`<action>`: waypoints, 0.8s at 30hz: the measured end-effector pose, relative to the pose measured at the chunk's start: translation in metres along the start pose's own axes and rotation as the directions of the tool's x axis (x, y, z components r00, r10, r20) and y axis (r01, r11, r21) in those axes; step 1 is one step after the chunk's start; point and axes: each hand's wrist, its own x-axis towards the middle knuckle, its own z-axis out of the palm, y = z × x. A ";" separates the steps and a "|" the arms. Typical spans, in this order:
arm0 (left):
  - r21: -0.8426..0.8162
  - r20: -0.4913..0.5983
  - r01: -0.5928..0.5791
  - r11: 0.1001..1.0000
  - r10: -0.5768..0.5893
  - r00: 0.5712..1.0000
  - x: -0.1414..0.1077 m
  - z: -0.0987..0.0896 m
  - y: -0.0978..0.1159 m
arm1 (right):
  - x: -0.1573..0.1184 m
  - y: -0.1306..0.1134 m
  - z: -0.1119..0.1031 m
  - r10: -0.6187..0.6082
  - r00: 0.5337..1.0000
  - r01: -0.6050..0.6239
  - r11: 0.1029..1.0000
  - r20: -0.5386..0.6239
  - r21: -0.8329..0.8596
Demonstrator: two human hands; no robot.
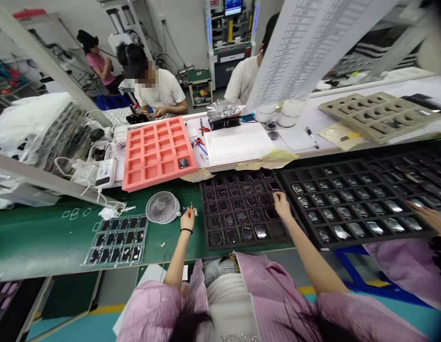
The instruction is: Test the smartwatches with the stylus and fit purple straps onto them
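Observation:
My left hand (pixel 187 221) is closed around a slim orange pen-like tool (pixel 191 210), just left of the black foam tray (pixel 208 244). A small whitish scrap lies by its fingers. My right hand (pixel 283 206) reaches over the right side of that tray, its fingertips pinched together at a compartment near the upper right. Whatever is between those fingertips is too small to make out. Rows of dark rounded-square frames, some with glossy faces, fill most compartments; a shiny piece (pixel 260 231) lies in the bottom row.
Left of my left hand stands a white fan (pixel 162 207), with a clear tray of black pieces (pixel 117 240) beyond. A pink tray (pixel 159 152) overhangs the shelf. Another black tray (pixel 314 232) adjoins on the right, where a co-worker's hand (pixel 428 216) reaches in. People sit opposite.

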 end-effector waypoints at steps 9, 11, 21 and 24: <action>0.087 0.058 -0.171 0.981 0.167 0.984 0.028 0.025 0.024 | 0.033 0.052 -0.004 -0.007 0.998 0.023 0.960 0.057 -0.278; 0.078 0.095 -0.270 0.960 0.262 0.960 0.030 0.034 0.043 | 0.032 0.054 -0.002 -0.020 0.999 0.034 0.951 0.049 -0.307; 0.275 0.511 -0.677 0.682 0.493 0.704 -0.031 0.037 0.022 | -0.062 -0.080 0.014 -0.179 0.955 0.132 0.971 0.237 0.200; 0.315 0.501 -0.647 0.694 0.458 0.734 -0.039 0.041 0.016 | -0.114 -0.177 0.013 -0.437 0.741 0.082 0.813 0.510 0.576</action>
